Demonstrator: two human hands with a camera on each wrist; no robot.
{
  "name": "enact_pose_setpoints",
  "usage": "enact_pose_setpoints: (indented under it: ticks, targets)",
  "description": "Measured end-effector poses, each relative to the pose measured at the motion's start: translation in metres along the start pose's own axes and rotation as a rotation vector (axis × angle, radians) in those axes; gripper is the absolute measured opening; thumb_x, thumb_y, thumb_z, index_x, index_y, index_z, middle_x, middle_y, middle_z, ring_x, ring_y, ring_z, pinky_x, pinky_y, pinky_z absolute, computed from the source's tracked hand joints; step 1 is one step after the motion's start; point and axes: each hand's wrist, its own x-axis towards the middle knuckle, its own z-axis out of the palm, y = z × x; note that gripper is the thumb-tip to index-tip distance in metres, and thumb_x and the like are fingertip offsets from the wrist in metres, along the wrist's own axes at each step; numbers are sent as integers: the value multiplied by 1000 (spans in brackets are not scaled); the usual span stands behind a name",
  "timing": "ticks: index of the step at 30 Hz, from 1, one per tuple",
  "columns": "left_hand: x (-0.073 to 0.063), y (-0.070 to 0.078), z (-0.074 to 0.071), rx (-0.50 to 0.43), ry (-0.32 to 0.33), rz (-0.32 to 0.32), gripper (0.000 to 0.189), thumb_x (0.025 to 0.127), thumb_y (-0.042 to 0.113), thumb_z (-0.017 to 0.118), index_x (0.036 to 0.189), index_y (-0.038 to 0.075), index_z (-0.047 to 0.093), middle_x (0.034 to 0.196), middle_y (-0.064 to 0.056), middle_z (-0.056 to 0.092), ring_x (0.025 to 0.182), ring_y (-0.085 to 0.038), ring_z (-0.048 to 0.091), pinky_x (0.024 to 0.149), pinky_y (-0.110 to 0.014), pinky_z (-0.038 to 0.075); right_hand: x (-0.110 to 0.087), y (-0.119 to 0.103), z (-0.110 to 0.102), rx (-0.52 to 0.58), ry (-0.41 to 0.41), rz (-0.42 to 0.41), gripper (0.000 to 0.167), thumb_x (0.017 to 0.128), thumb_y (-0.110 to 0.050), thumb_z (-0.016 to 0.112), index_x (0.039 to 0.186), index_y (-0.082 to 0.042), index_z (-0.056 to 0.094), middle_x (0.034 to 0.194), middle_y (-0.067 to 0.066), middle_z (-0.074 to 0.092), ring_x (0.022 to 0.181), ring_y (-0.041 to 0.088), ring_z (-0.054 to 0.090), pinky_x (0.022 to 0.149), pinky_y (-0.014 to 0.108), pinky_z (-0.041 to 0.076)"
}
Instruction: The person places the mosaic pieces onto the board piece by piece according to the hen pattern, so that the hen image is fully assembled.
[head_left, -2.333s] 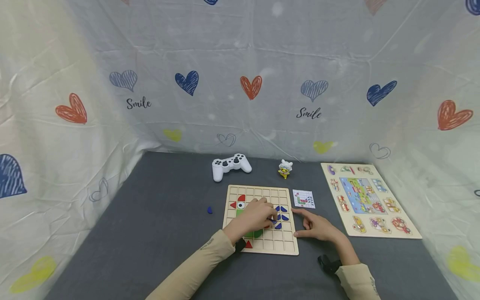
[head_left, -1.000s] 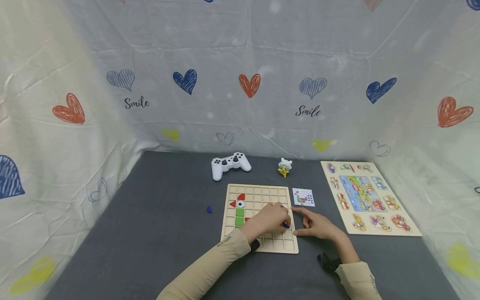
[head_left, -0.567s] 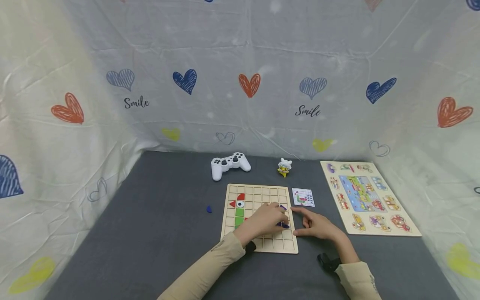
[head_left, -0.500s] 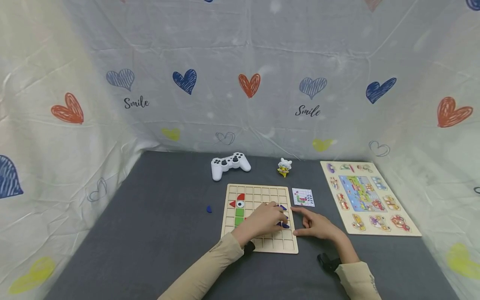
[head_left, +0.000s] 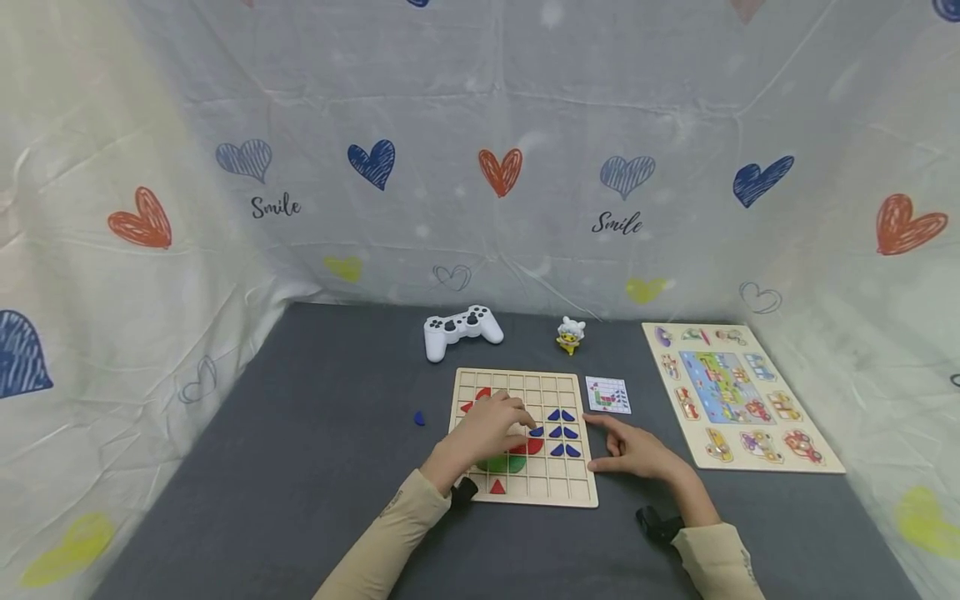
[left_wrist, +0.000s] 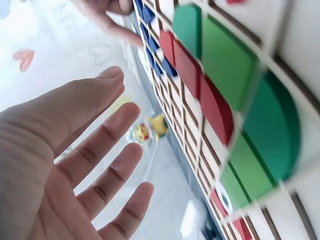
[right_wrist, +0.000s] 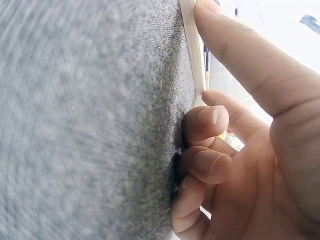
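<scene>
My left hand (head_left: 480, 429) hovers over the left half of a wooden grid board (head_left: 555, 492). In the left wrist view its thumb and fingers are spread apart with nothing between them. One blue petal-shaped piece (head_left: 536, 432) lies just by its fingertips, above a red piece (head_left: 534, 446) and a green piece (head_left: 516, 463). Farther right, several paired blue petal pieces (head_left: 570, 432) sit in the cells. My right hand (head_left: 633, 452) touches the board's right edge with index fingertip and thumb, its other fingers bent. The left hand hides part of the green and red pieces.
A loose blue piece (head_left: 419, 418) lies left of the board. A pattern card (head_left: 608, 395) is at its upper right. Behind stand a white game controller (head_left: 462, 330) and a small figurine (head_left: 570, 335). A picture puzzle board (head_left: 806, 425) lies to the right.
My left hand has moved left, off the blue pieces it covered. One more blue piece now shows at the lower right of the group than 2.3 s ago. The right hand stays put.
</scene>
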Motion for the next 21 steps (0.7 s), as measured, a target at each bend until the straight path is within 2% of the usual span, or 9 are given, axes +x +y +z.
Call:
enact_pose_setpoints:
  ticks: [9,21]
  targets:
    - [-24,-30,-10,-37,36,-89,20,82,26,71,101,22,72,104,6,64,99,-19,52,82,-42,45,0,1,1,-3,2,7,75,76,-39,74,139,-16,41,65,-4,41,52,5,34,51,21,27]
    - [-59,-71,-10,-51,83,-258,25,79,23,73,104,20,71,103,4,63,90,-17,49,78,-40,42,0,-1,1,-5,4,-1,75,76,-39,74,139,-14,41,63,-4,41,51,4,32,51,21,27]
